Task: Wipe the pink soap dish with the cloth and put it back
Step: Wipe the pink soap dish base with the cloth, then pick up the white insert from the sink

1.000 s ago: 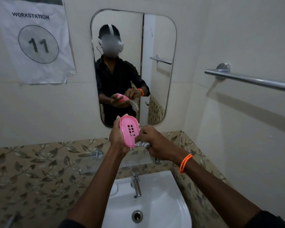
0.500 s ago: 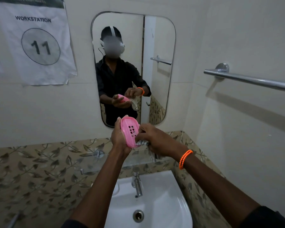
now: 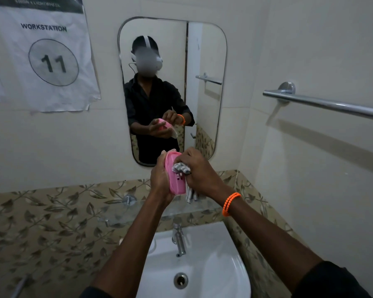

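Both your hands are up in front of the mirror (image 3: 172, 61), above the sink (image 3: 224, 282). Your left hand (image 3: 159, 181) grasps the dish (image 3: 177, 181) from the left side, fingers wrapped round its back and fingertips showing over the top edge, so it stands on end with its slotted face turned toward your right hand. Your right hand (image 3: 200, 171) is clenched on the cloth (image 3: 181, 168), pressing a striped wad of it against the upper part of the dish's face; a loose end of cloth hangs below that hand, beside the dish's lower edge. An orange bracelet (image 3: 230, 203) sits on your right wrist. The tap (image 3: 179, 239) stands below your hands, a towel bar (image 3: 323, 104) runs along the right wall, and a sign (image 3: 50, 59) reading "WORKSTATION 11" hangs left of the mirror.
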